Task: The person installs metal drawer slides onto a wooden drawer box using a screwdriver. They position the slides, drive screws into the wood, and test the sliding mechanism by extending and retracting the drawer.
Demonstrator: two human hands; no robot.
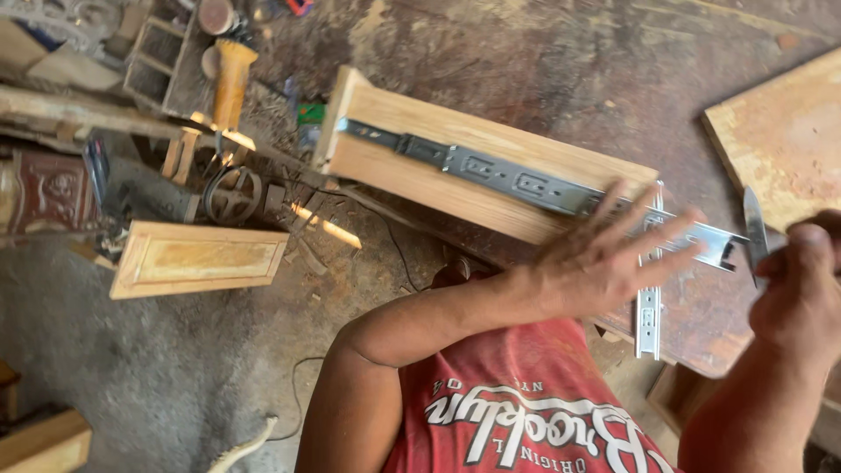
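Observation:
My left hand (604, 256) hovers with fingers spread over the right end of a grey metal drawer slide (491, 171). The slide lies lengthwise on a pale wooden board (394, 171), which rests tilted on a dark brown worktop (561, 61). I cannot tell if the hand touches the slide. My right hand (802, 285) at the right edge is closed around a flat metal blade tool (754, 229), its tip pointing up just beside the slide's end. A second, shorter slide (648, 307) lies crosswise under my left fingers.
A framed wooden panel (197, 258) lies on the dusty floor at left, near a yellow-handled tool (230, 79), black cables and wood scraps. A plywood sheet (780, 131) sits at the upper right. A wood block (44, 442) is at the bottom left.

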